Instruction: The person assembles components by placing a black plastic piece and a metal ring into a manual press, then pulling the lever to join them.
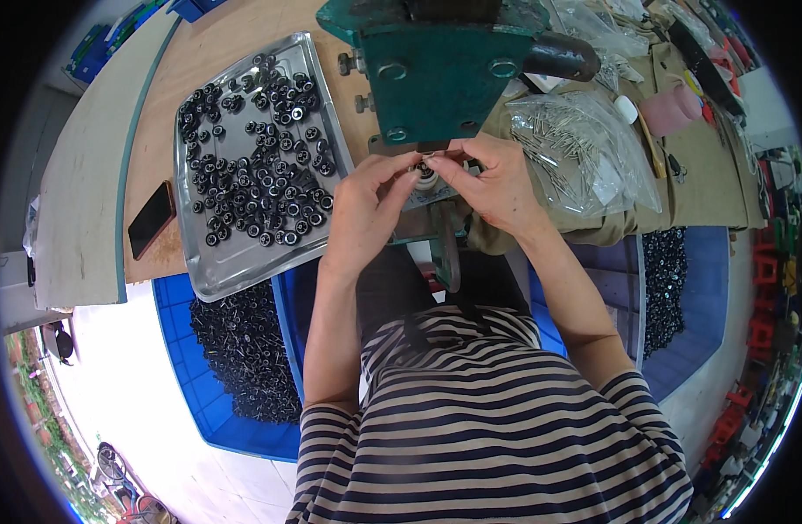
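Under the head of a green bench press (453,87), my two hands meet over a small round part (425,169), dark with a pale ring at its base. My left hand (364,208) pinches it from the left with thumb and forefinger. From the right, my right hand (499,185) holds it with thumb and forefinger too. The fingertips cover much of the part, so its exact kind is hidden. Left of my left hand lies a metal tray (244,271) with many small black-and-silver round parts (266,183) spread over it.
A clear bag of metal pins (563,144) lies right of the press, near a pink cup (672,109). A phone (152,218) rests left of the tray. Below the table, a blue bin (187,349) holds dark pins; another bin (702,288) holds small dark parts.
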A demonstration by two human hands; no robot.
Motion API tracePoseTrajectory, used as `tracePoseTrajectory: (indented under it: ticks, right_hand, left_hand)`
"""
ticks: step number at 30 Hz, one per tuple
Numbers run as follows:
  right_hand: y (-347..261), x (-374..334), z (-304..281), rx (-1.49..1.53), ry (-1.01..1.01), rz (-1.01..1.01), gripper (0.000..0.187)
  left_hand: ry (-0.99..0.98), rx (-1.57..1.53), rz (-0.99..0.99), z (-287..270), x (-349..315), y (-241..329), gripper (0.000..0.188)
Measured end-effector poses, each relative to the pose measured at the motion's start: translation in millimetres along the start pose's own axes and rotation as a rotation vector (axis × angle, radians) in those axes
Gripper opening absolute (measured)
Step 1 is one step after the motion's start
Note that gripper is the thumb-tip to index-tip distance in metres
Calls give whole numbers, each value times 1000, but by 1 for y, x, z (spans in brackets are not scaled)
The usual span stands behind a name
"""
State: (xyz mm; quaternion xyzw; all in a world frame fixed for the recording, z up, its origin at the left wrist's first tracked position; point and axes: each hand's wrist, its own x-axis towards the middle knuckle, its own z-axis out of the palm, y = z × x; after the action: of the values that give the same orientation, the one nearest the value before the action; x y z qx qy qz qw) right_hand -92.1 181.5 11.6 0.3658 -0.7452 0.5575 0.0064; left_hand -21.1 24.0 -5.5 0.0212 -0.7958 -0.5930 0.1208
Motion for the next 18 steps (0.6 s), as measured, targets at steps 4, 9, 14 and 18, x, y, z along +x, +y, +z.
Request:
tracePoseTrajectory:
  ticks: [4, 9, 14, 18]
  right_hand:
    - [-7, 3, 3, -104, 20, 9, 19]
    - [-8, 1, 7, -102, 64, 113, 23]
    - [6, 16, -11, 109, -23, 244, 19]
    - [-33, 96, -71, -355, 236, -57, 16]
  left_hand:
    - [119, 117, 101, 7, 3, 8, 15]
    - [109, 81, 59, 9, 4, 6, 11]
    - [125, 80, 25, 11, 4, 3, 12]
    - [124, 44, 57, 12, 5, 1, 12]
